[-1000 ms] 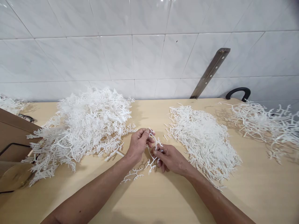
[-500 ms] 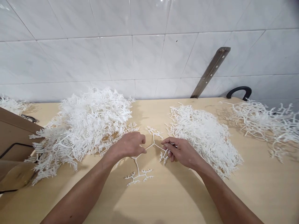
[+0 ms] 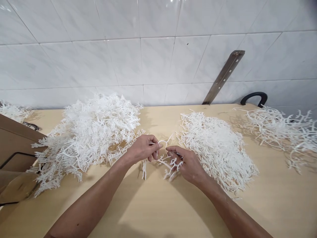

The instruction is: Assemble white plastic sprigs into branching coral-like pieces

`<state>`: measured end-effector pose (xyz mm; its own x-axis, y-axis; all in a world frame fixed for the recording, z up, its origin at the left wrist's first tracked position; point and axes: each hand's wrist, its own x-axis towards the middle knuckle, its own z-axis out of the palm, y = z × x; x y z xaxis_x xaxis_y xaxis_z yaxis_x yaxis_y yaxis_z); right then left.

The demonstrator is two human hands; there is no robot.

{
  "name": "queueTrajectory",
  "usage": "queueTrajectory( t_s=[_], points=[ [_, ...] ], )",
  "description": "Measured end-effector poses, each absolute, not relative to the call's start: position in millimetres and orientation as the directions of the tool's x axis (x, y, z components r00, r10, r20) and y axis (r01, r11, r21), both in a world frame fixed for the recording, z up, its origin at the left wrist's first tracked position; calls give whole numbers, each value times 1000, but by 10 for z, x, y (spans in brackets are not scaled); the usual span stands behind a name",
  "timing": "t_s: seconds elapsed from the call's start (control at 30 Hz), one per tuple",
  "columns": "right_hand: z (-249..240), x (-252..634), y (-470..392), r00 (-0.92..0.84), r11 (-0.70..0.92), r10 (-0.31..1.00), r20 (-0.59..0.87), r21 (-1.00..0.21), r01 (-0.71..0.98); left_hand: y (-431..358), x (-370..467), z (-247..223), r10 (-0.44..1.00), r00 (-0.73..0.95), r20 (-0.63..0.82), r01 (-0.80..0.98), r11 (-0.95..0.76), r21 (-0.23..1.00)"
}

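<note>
Between my hands is a white branched plastic piece (image 3: 162, 142), thin and twig-like, with forked tips. My left hand (image 3: 146, 147) is closed in a pinch on one of its stems. Fingers of my right hand (image 3: 185, 162) pinch another part of it, and blurred white twigs (image 3: 172, 170) hang below and beside those fingers. A small forked end (image 3: 144, 169) dangles under my left hand. To the left lies a big heap of white branched pieces (image 3: 99, 129); a lower pile of short white bits (image 3: 213, 142) lies right beside my right hand.
More white branches (image 3: 282, 129) lie loosely at the far right, near a black curved handle (image 3: 254, 96). A metal strip (image 3: 224, 77) leans on the tiled wall (image 3: 158, 59). At the left edge stands a brown box (image 3: 17, 142). Everything rests on a wooden table (image 3: 148, 211).
The branched piece has been lifted and turned off the table. Its flat-lying lower fork now hangs near my hands. My left hand has shifted slightly up and its fingers now pinch the stem.
</note>
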<state>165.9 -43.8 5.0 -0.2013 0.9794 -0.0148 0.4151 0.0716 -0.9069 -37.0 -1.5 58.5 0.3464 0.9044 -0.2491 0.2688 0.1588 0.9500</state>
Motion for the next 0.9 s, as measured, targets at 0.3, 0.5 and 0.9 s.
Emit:
queueTrajectory(
  t_s=[0.3, 0.5, 0.9],
  points=[
    [79, 1639, -486, -323, -35, 938, -125, -962, 270, -12, -150, 333, 958, 32, -284, -66, 286, 956],
    [201, 1731, -495, -469, 132, 883, -5, -957, 257, -11, -133, 288, 949, -49, -311, -232, 293, 928],
    [169, 1739, -401, -179, 35, 983, -40, -918, 395, -9, -180, 319, 978, 38, -206, -118, 209, 971]
  ],
)
